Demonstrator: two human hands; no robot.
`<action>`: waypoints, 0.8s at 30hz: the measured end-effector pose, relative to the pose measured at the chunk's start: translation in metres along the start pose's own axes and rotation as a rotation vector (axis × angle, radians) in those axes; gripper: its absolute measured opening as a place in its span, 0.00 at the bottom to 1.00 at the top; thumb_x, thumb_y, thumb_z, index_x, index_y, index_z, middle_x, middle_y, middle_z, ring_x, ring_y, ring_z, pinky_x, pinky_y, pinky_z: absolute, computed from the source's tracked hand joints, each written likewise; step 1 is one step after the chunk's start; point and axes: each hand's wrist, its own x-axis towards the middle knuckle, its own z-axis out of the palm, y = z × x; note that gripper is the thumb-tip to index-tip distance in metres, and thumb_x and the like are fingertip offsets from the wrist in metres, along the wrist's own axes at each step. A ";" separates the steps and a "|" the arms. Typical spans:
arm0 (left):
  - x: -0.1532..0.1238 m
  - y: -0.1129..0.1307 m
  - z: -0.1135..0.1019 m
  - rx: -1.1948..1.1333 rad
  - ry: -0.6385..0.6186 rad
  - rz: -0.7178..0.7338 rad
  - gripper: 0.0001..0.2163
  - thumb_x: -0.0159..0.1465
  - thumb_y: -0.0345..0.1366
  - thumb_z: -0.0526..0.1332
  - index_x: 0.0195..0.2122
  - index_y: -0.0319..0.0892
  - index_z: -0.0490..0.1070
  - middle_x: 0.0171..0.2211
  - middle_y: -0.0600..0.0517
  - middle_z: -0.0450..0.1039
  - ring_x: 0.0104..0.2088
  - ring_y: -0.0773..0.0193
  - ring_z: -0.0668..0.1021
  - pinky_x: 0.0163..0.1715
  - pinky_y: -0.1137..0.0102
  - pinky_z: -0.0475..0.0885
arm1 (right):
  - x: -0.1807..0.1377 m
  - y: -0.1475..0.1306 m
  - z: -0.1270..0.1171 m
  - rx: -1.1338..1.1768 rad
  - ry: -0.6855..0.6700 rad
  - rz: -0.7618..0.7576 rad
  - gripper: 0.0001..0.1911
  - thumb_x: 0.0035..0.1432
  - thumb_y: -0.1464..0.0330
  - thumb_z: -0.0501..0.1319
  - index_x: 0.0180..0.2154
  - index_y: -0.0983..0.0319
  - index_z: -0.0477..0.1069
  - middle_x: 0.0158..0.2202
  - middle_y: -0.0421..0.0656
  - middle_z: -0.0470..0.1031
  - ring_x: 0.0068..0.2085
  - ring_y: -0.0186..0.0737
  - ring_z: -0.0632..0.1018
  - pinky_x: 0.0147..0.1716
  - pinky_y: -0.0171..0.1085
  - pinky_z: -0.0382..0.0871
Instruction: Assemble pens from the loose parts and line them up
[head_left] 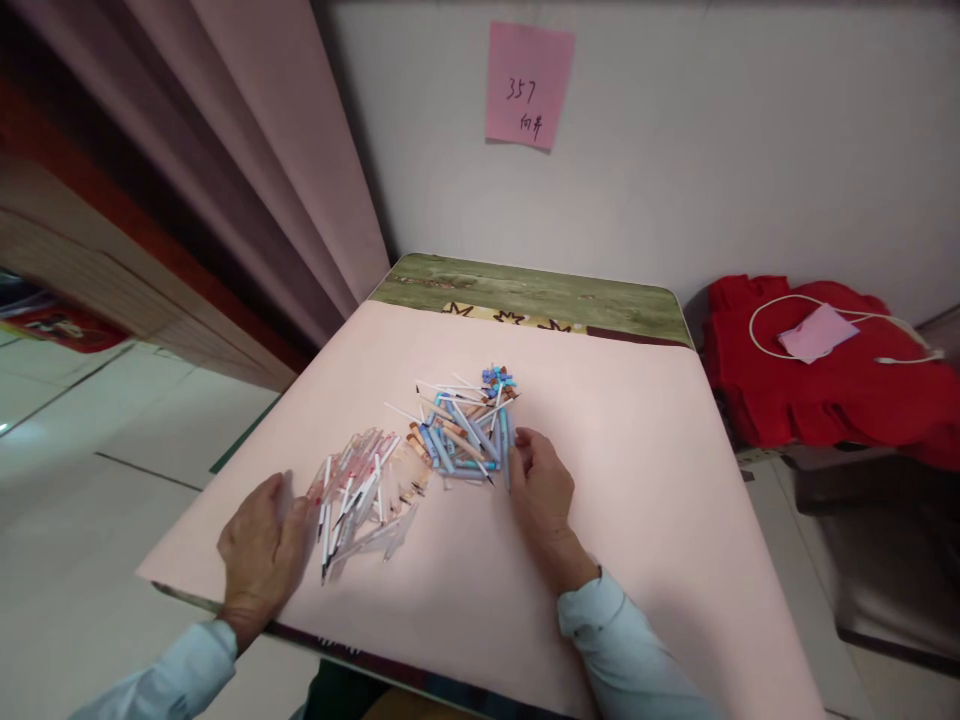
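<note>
My left hand (261, 548) rests at the left of the pink sheet (645, 470), its thumb apart from its fingers and nothing seen in it. Beside it lies a loose heap of clear plastic pen parts (360, 460), mixed with white, dark-tipped pen refills (349, 505). At the right edge of a second heap is my right hand (546, 490), fingers loosely curled with a gap by the thumb, against the blue pen barrels (474, 425). Tan barrels (454, 438) and more refills cross among these. Small blue and brown pieces (498, 378) lie at that heap's far end.
The sheet covers a table with a green wood-patterned top (525, 280) against a white wall. A pink note (529, 88) hangs on that wall. At right, red cloth (795, 385) carries a white cable and pink paper. A curtain (277, 150) hangs at left.
</note>
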 end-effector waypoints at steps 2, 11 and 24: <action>0.001 -0.001 0.000 0.008 -0.003 0.001 0.29 0.69 0.49 0.42 0.62 0.33 0.60 0.60 0.33 0.65 0.63 0.42 0.65 0.63 0.47 0.55 | 0.000 -0.002 0.000 -0.029 -0.010 -0.017 0.17 0.62 0.65 0.55 0.52 0.57 0.70 0.46 0.42 0.78 0.41 0.39 0.78 0.38 0.36 0.68; 0.008 -0.014 0.006 0.057 -0.038 0.034 0.30 0.66 0.51 0.44 0.63 0.36 0.59 0.59 0.33 0.65 0.62 0.38 0.66 0.62 0.45 0.59 | 0.001 -0.003 0.000 -0.055 -0.026 -0.102 0.18 0.64 0.67 0.53 0.54 0.59 0.68 0.49 0.47 0.76 0.43 0.41 0.79 0.40 0.37 0.71; 0.000 -0.007 0.003 -0.060 0.020 0.006 0.31 0.68 0.49 0.46 0.63 0.29 0.59 0.59 0.29 0.65 0.63 0.39 0.65 0.63 0.46 0.56 | -0.001 0.010 -0.003 -0.070 -0.030 -0.116 0.18 0.64 0.64 0.54 0.54 0.60 0.71 0.45 0.45 0.78 0.40 0.40 0.78 0.42 0.38 0.68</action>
